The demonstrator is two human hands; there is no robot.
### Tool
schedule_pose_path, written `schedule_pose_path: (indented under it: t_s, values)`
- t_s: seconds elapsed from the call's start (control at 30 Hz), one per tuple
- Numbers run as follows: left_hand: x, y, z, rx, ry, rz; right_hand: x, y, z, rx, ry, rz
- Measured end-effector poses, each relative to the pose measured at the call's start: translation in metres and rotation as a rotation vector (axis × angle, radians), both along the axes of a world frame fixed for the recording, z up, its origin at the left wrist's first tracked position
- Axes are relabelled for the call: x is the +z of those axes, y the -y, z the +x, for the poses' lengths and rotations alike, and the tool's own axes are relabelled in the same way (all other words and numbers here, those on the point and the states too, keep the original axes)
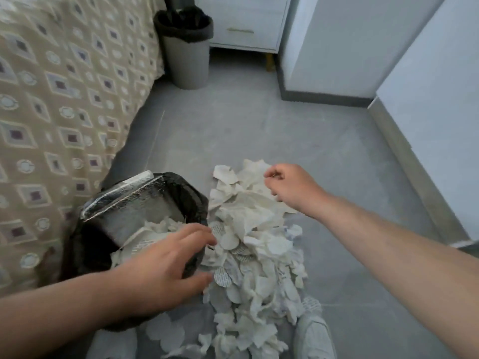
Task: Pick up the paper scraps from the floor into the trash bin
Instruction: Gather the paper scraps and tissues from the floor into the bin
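A big heap of white paper scraps [255,244] lies on the grey floor in front of me. Left of it stands a trash bin [191,195] lined with a black bag, with scraps and a silvery foil package inside. My left hand [166,270] hovers over the bin's near rim, fingers spread toward the heap, holding nothing. My right hand [291,186] reaches over the heap's far end with fingers curled down onto the scraps; whether it grips any is unclear.
A bed with a patterned beige cover [64,112] runs along the left. A second grey bin [185,47] with a black bag stands at the back beside a white drawer unit [248,24]. White walls [427,112] close the right side. My grey shoe [315,338] is near the heap.
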State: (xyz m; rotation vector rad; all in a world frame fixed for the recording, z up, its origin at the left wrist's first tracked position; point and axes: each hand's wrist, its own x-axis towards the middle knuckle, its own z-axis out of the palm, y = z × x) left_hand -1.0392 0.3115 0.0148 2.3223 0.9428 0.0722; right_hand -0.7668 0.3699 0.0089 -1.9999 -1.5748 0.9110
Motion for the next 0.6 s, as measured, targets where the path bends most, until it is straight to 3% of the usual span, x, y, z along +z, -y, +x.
schedule_pose_path:
  t_s: [0.1, 0.17, 0.4, 0.47, 0.6]
  values:
    - [-0.051, 0.015, 0.061, 0.059, -0.193, -0.367, -0.051, 0.017, 0.053, -0.035, 0.084, -0.137]
    - [-0.089, 0.021, 0.096, 0.188, -0.199, -0.489, -0.083, 0.03, 0.074, 0.01, 0.148, -0.247]
    - [-0.159, -0.029, 0.164, 0.899, 0.166, -0.344, -0.161, 0.069, 0.058, 0.198, 0.267, -0.474]
    - [-0.166, -0.055, 0.173, 0.943, 0.163, -0.292, -0.178, 0.073, 0.04, 0.21, 0.256, -0.525]
    - [-0.181, -0.093, 0.183, 0.78, 0.055, -0.261, -0.206, 0.07, 0.02, 0.161, 0.267, -0.543]
